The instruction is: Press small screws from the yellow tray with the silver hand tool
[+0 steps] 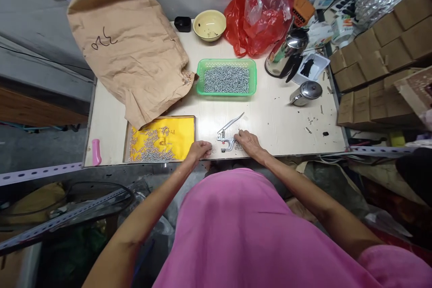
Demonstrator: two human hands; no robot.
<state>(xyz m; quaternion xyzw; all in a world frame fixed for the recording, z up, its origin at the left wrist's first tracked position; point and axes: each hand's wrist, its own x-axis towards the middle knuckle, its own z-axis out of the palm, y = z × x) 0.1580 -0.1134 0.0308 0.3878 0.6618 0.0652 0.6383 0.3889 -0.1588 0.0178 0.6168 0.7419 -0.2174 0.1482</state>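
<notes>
Snap-fastener pliers (227, 140), silver with a C-shaped jaw and a raised lever handle, rest near the table's front edge. A small red spot shows in their jaw. My right hand (250, 144) is closed at the back of the pliers' frame, hiding that end. Tiny loose parts (238, 146) lie under its fingers. To the left, my left hand (200, 150) is pinched at the table edge; whatever its fingertips hold is too small to make out. Beside it a shallow tray (195, 131) with a yellow lining carries many small metal pins (153, 146).
A green basket (253, 83) full of metal pins stands behind the pliers. Around it are a large paper sack (135, 49), cream bowl (209, 24), red plastic bags (259, 18), kettle (286, 54) and lidded metal cup (306, 93). A pink handle (96, 152) lies left; cartons (374, 58) stack right.
</notes>
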